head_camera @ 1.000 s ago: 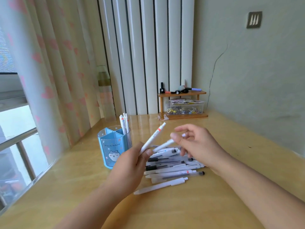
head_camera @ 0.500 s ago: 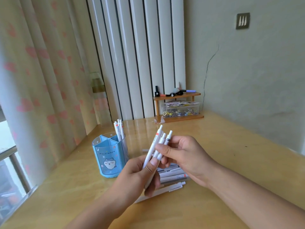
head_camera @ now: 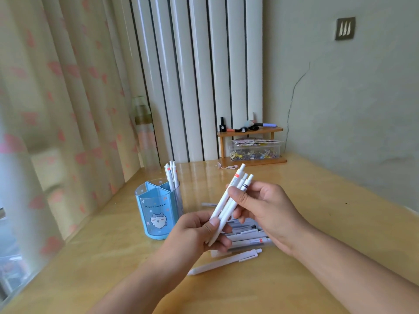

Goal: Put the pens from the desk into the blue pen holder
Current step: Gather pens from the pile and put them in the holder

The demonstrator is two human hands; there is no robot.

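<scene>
Both hands hold one bundle of three white pens (head_camera: pixel 235 189), tilted up to the right above the desk. My left hand (head_camera: pixel 195 234) grips the lower ends. My right hand (head_camera: pixel 267 207) pinches the bundle near its middle. The blue pen holder (head_camera: pixel 158 214), with a cartoon cat on its front, stands just left of my hands and has three white pens (head_camera: pixel 171 175) upright in its back compartment. A pile of several more pens (head_camera: pixel 247 236) lies on the desk under my hands, partly hidden. One white pen (head_camera: pixel 224 261) lies apart in front of the pile.
A small wooden shelf (head_camera: pixel 251 143) with a clear box of clips and small items stands at the desk's back edge by the wall. A bottle (head_camera: pixel 145 132) stands behind the curtain at the back left. The wooden desk (head_camera: pixel 328 211) extends to the right wall.
My right hand brought more pens to the one in my left hand. Both hands now hold them together as one bundle, raised slightly above the pile.
</scene>
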